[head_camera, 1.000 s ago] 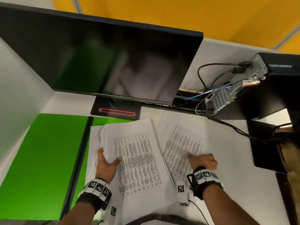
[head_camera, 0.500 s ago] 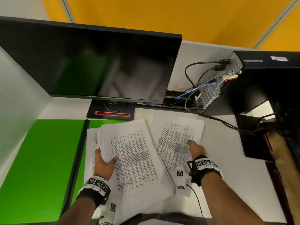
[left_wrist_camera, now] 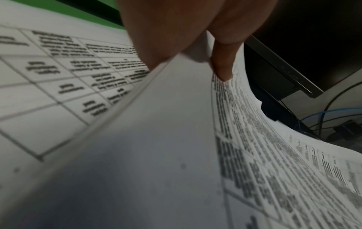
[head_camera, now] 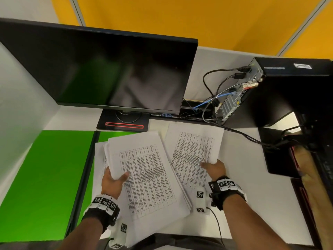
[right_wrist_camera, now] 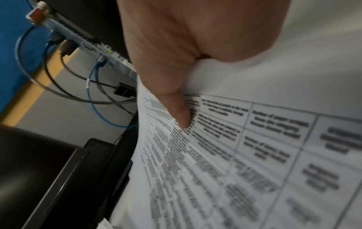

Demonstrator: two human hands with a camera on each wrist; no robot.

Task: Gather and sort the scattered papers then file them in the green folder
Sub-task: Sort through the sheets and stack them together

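Observation:
A stack of printed sheets (head_camera: pixel 144 170) lies tilted over the right half of the open green folder (head_camera: pixel 45 177). My left hand (head_camera: pixel 115 179) grips the stack's left edge, thumb on top (left_wrist_camera: pixel 221 68), fingers under the sheets. More printed papers (head_camera: pixel 192 150) lie on the white desk to the right. My right hand (head_camera: pixel 213 167) pinches their right edge, thumb (right_wrist_camera: pixel 176 108) on the printed table and fingers hidden beneath; the edge curls up off the desk. Another sheet (head_camera: pixel 100 159) shows under the stack on the folder.
A dark monitor (head_camera: pixel 108 69) on a black stand (head_camera: pixel 124 121) is close behind the papers. A black computer case (head_camera: pixel 281 91) with several cables (head_camera: pixel 212 105) stands at the right rear. A black pad (head_camera: pixel 277 152) lies at the desk's right edge.
My right hand has slid from the middle of the right papers to their right edge and pinched it, lifting it. My left hand keeps its hold on the stack.

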